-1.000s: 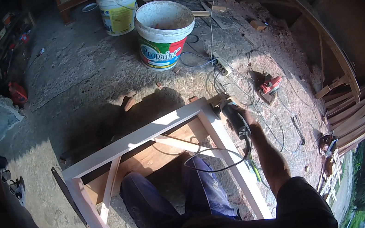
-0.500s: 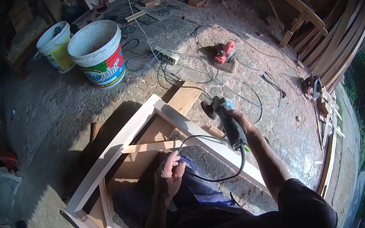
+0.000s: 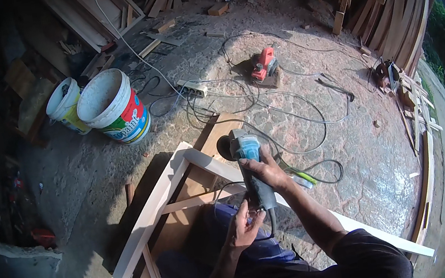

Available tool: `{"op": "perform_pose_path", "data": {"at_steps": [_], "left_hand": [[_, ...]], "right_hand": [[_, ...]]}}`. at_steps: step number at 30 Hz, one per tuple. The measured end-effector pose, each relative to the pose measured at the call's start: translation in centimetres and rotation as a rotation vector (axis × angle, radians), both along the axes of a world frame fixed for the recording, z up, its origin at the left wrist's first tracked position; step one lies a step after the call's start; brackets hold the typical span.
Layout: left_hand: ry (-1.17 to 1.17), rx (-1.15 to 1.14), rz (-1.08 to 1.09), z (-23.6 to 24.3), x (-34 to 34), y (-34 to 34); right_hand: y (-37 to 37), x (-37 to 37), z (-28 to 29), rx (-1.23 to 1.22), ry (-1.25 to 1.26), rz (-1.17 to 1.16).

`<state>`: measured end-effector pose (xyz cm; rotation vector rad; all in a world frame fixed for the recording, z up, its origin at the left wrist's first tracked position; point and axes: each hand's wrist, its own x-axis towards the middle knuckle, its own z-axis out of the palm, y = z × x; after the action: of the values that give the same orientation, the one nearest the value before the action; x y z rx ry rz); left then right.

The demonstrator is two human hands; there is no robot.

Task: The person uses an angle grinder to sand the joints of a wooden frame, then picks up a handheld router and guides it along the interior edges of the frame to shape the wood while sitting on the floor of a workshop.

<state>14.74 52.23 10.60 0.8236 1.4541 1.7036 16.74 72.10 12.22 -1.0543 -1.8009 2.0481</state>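
My right hand (image 3: 269, 172) is wrapped round the body of a blue and black angle grinder (image 3: 247, 148), from its right side. A dark round disc (image 3: 225, 148) sits on the grinder's head, at the upper left. At the rear end of the tool, my left hand (image 3: 243, 229) has its fingers curled against the casing beside the power cord; the exact grip is partly hidden. Below and around the grinder is a pale wooden frame (image 3: 145, 225) with corner joints and a thin crosspiece (image 3: 202, 200). The grinder is held above the frame's right-hand rail, with the disc clear of the wood.
Two paint buckets (image 3: 106, 101) stand at the left. Beyond the frame lie a power strip (image 3: 192, 88), tangled cords and a red power tool (image 3: 264, 65). A green-handled item (image 3: 304, 176) rests right of the grinder. Long boards (image 3: 395, 12) lean at the far right.
The grinder has come in toward me and to the left, over the frame. My left hand has moved right, from beside the cord to the tool's rear end. The view has shifted too.
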Motion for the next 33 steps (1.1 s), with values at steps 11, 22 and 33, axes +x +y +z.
{"op": "perform_pose_path", "data": {"at_steps": [11, 22, 33], "left_hand": [[-0.821, 0.243, -0.112, -1.4, 0.1, 0.0], [0.088, -0.477, 0.085, -2.4, -7.2, -5.3], [0.203, -0.654, 0.515, -9.7, -8.2, -13.3]], "right_hand": [[-4.5, -0.2, -3.0, -1.068, 0.484, 0.244], [14.5, -1.2, -1.3, 0.867, -0.52, 0.667], [30.7, 1.0, -2.3, 1.494, -0.898, 0.562]]}}
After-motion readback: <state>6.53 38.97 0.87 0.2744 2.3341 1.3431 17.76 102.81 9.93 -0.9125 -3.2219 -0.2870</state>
